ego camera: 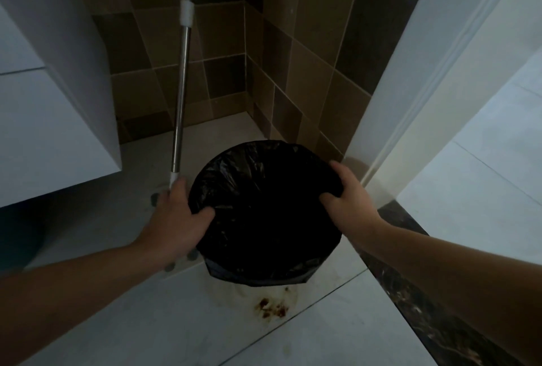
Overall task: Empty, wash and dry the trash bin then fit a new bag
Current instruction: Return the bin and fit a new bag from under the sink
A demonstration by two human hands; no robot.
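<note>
Both hands are on the rim of the trash bin (265,277): the left hand (173,219) curls over the near-left edge with its thumb hooked inside, and the right hand (347,194) clasps the far-right edge the same way, fingers wrapped over the black bag (249,178) that lines it. The bin stands on the pale floor tiles (337,336) in a corner, between a white cabinet (52,131) on the left and a white door frame (410,87) on the right. Just beside the left hand a metal mop handle (183,78) leans up against the brown tiled wall (308,57). Brown stains (271,308) mark the bin's light lower wall — or possibly the floor just in front of it; the dim light makes that hard to settle. Its inside is too dark to show any contents. By the look of it the task is at its very start — a liner is in place, and emptying, washing, drying and fitting a fresh bag all appear to lie ahead.
</note>
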